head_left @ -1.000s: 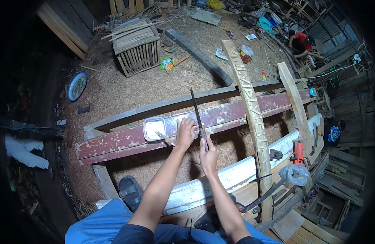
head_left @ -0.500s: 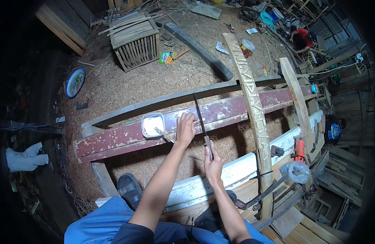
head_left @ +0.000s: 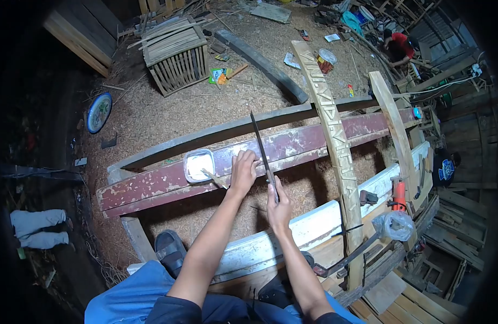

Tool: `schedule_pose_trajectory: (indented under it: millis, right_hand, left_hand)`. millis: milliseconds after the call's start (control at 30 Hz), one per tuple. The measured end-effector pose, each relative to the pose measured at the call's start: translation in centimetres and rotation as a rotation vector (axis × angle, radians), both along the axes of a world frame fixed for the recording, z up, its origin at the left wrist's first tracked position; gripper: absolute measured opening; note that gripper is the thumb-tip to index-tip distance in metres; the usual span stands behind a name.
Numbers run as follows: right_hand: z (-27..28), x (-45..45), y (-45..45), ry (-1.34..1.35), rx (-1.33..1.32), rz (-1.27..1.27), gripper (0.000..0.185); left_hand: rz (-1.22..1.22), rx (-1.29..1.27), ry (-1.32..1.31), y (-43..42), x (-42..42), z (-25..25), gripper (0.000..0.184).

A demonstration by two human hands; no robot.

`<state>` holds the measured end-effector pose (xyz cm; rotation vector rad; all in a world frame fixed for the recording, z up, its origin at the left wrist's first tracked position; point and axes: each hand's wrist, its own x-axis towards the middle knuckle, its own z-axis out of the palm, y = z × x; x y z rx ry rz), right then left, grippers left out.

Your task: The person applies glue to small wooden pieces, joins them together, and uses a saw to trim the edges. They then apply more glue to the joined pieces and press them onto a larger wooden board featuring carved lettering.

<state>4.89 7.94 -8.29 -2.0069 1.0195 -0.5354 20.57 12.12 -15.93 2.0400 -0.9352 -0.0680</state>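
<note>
In my right hand (head_left: 279, 204) is the handle of a long, dark, narrow-bladed saw (head_left: 261, 147), its tip pointing away over the red board. My left hand (head_left: 243, 170) rests on the worn red board (head_left: 146, 189) just left of the blade, fingers curled; a small pale piece shows by its fingertips, but what they grip is too small to name. Left of that hand, a clear square tub (head_left: 199, 166) with white contents sits on the board, a brush or stick (head_left: 218, 180) leaning out of it.
A carved plank (head_left: 333, 127) and a plain plank (head_left: 390, 116) cross the red board on the right. Nearer me lies a white board (head_left: 313, 224), with an orange power tool (head_left: 398, 195) beyond. A slatted crate (head_left: 178, 62) stands behind. Another person (head_left: 403, 47) crouches far right.
The saw has slid forward and back along my left hand's side, its handle now a little nearer the red board than half a second ago. My left hand stays on the board.
</note>
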Motion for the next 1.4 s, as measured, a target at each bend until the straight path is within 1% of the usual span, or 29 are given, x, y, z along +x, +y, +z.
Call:
schedule_pose_trajectory:
  millis: [67, 133, 200, 267, 333, 400, 467, 533, 600, 633, 667, 733, 867, 900, 933, 967, 1000, 1033, 1067, 1133, 1167, 1200, 1267, 1300, 1400]
  right_hand:
    - [1.6, 1.1, 0.1, 0.194, 0.123, -0.018, 0.041]
    - [0.0, 0.4, 0.6, 0.187, 0.097, -0.007, 0.041]
    - [-1.4, -0.8, 1.5, -0.019, -0.127, 0.001, 0.041]
    - [-2.0, -1.3, 1.4, 0.000, -0.130, 0.005, 0.042]
    - [-0.4, -1.0, 1.0, 0.197, -0.013, 0.009, 0.042]
    - [-0.4, -1.9, 0.3, 0.182, -0.043, 0.041, 0.042]
    - [0.6, -2.1, 0.3, 0.166, 0.085, 0.040, 0.041]
    - [-0.2, -1.3, 0.4, 0.131, 0.082, 0.033, 0.040]
    - [-1.2, -0.2, 0.4, 0.073, -0.054, 0.006, 0.040]
    - [1.8, 0.6, 0.4, 0.233, 0.069, 0.012, 0.040]
    - [1.0, 0.3, 0.6, 0.235, 0.073, 0.008, 0.040]
    - [-0.5, -1.3, 0.5, 0.091, -0.032, 0.070, 0.039]
    - [-0.2, -4.2, 1.5, 0.099, 0.015, 0.083, 0.039]
    - [1.5, -3.9, 1.5, 0.119, 0.093, 0.061, 0.040]
    - [0.9, -4.0, 1.6, 0.110, 0.090, 0.062, 0.040]
    - [-0.3, -4.5, 1.5, 0.059, 0.026, 0.055, 0.040]
    - [0.1, -4.5, 1.4, 0.008, -0.038, 0.040, 0.041]
    - [0.6, -4.3, 1.3, 0.073, 0.025, 0.016, 0.041]
    - [0.4, -3.5, 1.1, 0.065, 0.027, 0.016, 0.041]
    - [0.7, -1.6, 0.9, -0.147, -0.108, -0.042, 0.039]
    - [1.0, -1.1, 0.7, -0.132, -0.029, -0.063, 0.039]
    - [0.9, -0.9, 0.6, -0.128, -0.026, -0.068, 0.039]
    - [0.3, -0.3, -0.1, 0.032, 0.037, -0.040, 0.041]
    - [-0.2, 0.0, -0.1, -0.029, 0.013, -0.015, 0.042]
    - [-1.6, 0.4, 0.1, 0.019, 0.039, -0.001, 0.042]
  left_hand:
    - [0.029, -0.020, -0.014, -0.2, 0.0, 0.4, 0.011]
    - [0.035, -0.017, -0.008, -0.2, -0.1, 0.4, 0.011]
    - [0.045, -0.018, -0.002, -0.3, -0.1, 0.3, 0.011]
    - [0.049, -0.020, 0.000, -0.4, -0.2, -0.1, 0.011]
    - [0.041, -0.009, 0.025, -0.3, 0.2, 0.1, 0.009]
    - [0.032, -0.005, 0.051, -0.3, 0.0, 0.3, 0.008]
    - [0.011, 0.028, 0.044, -0.1, 0.0, 0.4, 0.008]
    - [0.010, 0.023, 0.041, -0.1, 0.3, 0.1, 0.007]
    - [-0.006, -0.016, 0.059, -0.1, -0.2, -0.2, 0.007]
    - [0.040, -0.014, 0.016, -0.3, -0.2, -0.1, 0.007]
    - [0.036, -0.011, 0.018, -0.1, -0.1, 0.1, 0.007]
    - [0.060, 0.015, -0.014, -0.4, -0.4, -0.2, 0.007]
    - [0.115, 0.038, -0.044, -0.9, -0.5, -0.9, 0.007]
    - [0.106, 0.035, -0.024, -0.9, -0.4, -0.8, 0.006]
    - [0.107, 0.032, -0.032, -0.6, -0.1, -0.7, 0.006]
    - [0.081, 0.008, -0.016, -0.4, 0.0, -0.7, 0.006]
    - [0.046, -0.017, 0.001, -0.4, -0.1, -0.6, 0.006]
    - [0.045, -0.014, 0.018, -0.4, -0.1, -0.5, 0.006]
    - [0.044, -0.012, 0.009, -0.5, 0.0, -0.4, 0.006]
    - [0.047, -0.040, 0.001, -0.3, 0.0, -0.7, 0.007]
    - [0.039, -0.065, 0.003, -0.3, 0.0, -0.9, 0.007]
    - [0.034, -0.062, 0.007, -0.1, -0.3, -0.7, 0.007]
    - [0.049, -0.020, 0.019, -0.3, -0.1, -0.1, 0.007]
    - [0.049, -0.007, 0.029, -0.4, -0.1, 0.0, 0.006]
    - [0.028, -0.044, 0.034, -0.3, 0.0, -0.1, 0.006]
